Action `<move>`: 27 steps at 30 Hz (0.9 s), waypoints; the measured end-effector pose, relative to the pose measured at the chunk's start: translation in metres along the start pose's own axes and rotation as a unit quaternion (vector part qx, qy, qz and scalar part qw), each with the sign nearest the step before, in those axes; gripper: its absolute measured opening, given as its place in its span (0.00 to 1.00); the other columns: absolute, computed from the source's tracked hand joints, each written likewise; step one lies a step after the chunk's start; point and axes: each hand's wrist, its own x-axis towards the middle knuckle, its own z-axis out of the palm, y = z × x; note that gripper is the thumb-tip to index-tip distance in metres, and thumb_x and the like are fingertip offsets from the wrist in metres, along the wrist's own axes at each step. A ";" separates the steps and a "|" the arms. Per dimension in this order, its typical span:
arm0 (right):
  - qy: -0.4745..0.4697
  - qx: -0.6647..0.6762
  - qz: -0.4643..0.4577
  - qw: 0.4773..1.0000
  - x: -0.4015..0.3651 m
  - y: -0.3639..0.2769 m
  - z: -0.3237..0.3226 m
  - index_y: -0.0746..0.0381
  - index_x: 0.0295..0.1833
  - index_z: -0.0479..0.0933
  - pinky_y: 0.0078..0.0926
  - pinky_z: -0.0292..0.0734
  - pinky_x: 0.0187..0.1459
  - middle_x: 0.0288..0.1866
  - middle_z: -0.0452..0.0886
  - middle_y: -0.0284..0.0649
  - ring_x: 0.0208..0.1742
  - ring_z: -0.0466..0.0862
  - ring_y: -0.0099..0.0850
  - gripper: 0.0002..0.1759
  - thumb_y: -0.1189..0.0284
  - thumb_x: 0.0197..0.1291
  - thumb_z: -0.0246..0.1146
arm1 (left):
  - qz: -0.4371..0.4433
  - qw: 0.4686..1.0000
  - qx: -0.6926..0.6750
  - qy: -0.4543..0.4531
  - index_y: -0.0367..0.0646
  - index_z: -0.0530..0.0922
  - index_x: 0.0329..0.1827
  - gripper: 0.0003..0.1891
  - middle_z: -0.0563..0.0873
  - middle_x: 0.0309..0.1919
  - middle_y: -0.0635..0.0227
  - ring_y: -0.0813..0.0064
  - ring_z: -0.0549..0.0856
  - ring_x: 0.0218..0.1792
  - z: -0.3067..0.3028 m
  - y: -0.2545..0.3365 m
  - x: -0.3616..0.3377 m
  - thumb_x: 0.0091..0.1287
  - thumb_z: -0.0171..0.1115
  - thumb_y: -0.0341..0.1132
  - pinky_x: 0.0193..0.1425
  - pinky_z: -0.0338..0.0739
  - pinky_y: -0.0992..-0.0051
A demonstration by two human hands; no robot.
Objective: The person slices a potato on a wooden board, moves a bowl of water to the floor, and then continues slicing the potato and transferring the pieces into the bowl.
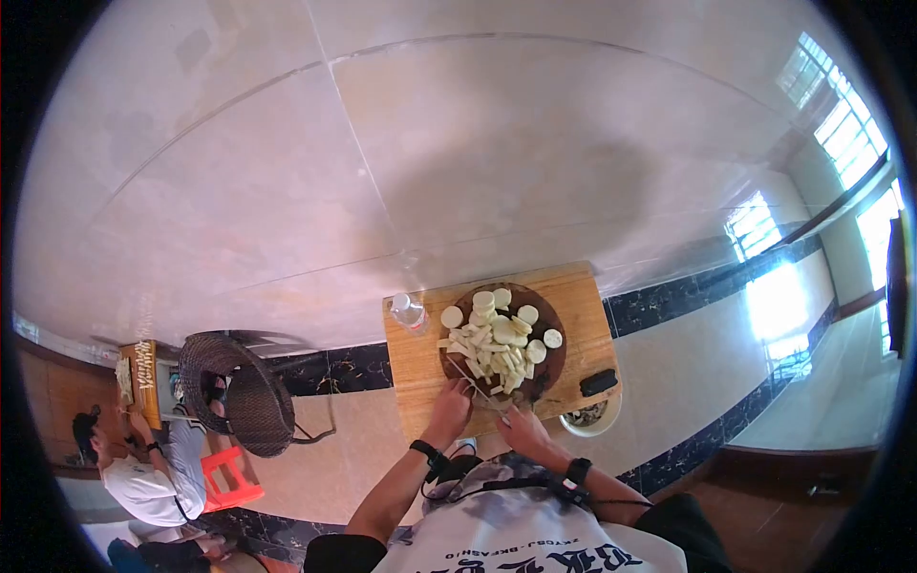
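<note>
Pale cut pieces (497, 349), some round slices and some strips, lie heaped on a round dark board (556, 329) on the wooden table (413, 368). My left hand (453, 406) is at the board's near edge, its fingers closed beside the strips; what they hold is too small to make out. Just to the right, my right hand (521, 428) is closed at the same edge, close to a thin, blurred object that I cannot identify. Several round slices surround the heap.
A clear bottle (409, 311) stands at the table's back left, and a black object (598, 383) lies at the right. Below the right edge is a white bowl (604, 420). Further left are a wicker chair (250, 401), a red stool (229, 482) and a seated person (143, 477).
</note>
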 end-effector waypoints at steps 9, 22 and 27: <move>-0.008 -0.005 -0.002 1.000 -0.012 -0.008 0.000 0.72 0.43 0.73 0.65 0.77 0.39 0.30 0.81 0.69 0.36 0.83 0.70 0.26 0.54 0.74 0.58 | -0.020 1.000 -0.012 -0.016 0.32 0.82 0.53 0.17 0.82 0.60 0.51 0.50 0.80 0.62 0.000 0.002 -0.009 0.62 0.58 0.27 0.62 0.81 0.58; -0.002 -0.015 -0.050 0.999 -0.018 -0.009 -0.009 0.72 0.45 0.74 0.64 0.78 0.39 0.30 0.81 0.68 0.36 0.83 0.69 0.20 0.62 0.72 0.59 | -0.022 0.999 -0.042 -0.021 0.26 0.81 0.50 0.15 0.81 0.58 0.47 0.48 0.81 0.59 -0.005 0.010 -0.003 0.63 0.57 0.25 0.58 0.83 0.60; -0.050 -0.242 -0.268 0.931 -0.010 0.022 -0.005 0.71 0.51 0.77 0.51 0.82 0.34 0.36 0.79 0.56 0.35 0.85 0.55 0.16 0.69 0.63 0.62 | -0.003 0.999 -0.029 -0.023 0.26 0.82 0.50 0.17 0.81 0.58 0.48 0.48 0.80 0.60 -0.004 0.007 -0.004 0.60 0.58 0.27 0.62 0.81 0.59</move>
